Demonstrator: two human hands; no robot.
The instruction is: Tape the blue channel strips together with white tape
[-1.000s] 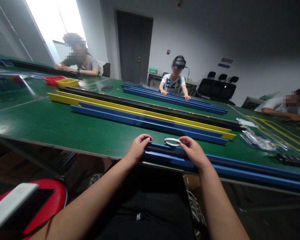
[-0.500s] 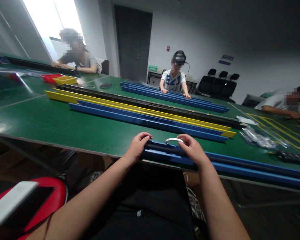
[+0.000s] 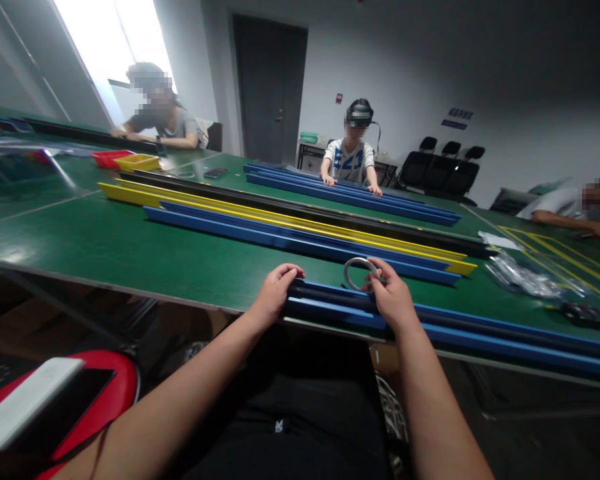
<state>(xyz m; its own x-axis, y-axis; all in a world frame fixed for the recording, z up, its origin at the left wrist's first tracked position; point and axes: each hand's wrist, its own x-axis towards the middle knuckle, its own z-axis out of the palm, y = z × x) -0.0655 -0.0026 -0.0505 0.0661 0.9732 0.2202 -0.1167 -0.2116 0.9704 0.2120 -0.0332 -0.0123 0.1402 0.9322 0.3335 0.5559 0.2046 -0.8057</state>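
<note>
My right hand [image 3: 393, 295] pinches a thin roll of tape [image 3: 347, 272] at its right side, with the ring's opening tilted toward me. The roll is just above a long blue rail [image 3: 485, 338] along the table's near edge. A black strip [image 3: 330, 297] runs lengthwise in this rail. At the rail's left end, my left hand [image 3: 273, 293] has thumb and fingers closed together. Whatever is between its fingertips is too small to make out.
Beyond my hands on the green table [image 3: 220, 273] lie another blue rail [image 3: 260, 235], a yellow rail [image 3: 130, 194] and a black rail [image 3: 300, 203]. Clear plastic bags [image 3: 520, 275] lie to the right. Co-workers sit around the table. A red stool [image 3: 113, 380] stands at lower left.
My right hand has turned the tape roll from nearly edge-on to showing its round opening. My left hand stays at the rail's left end.
</note>
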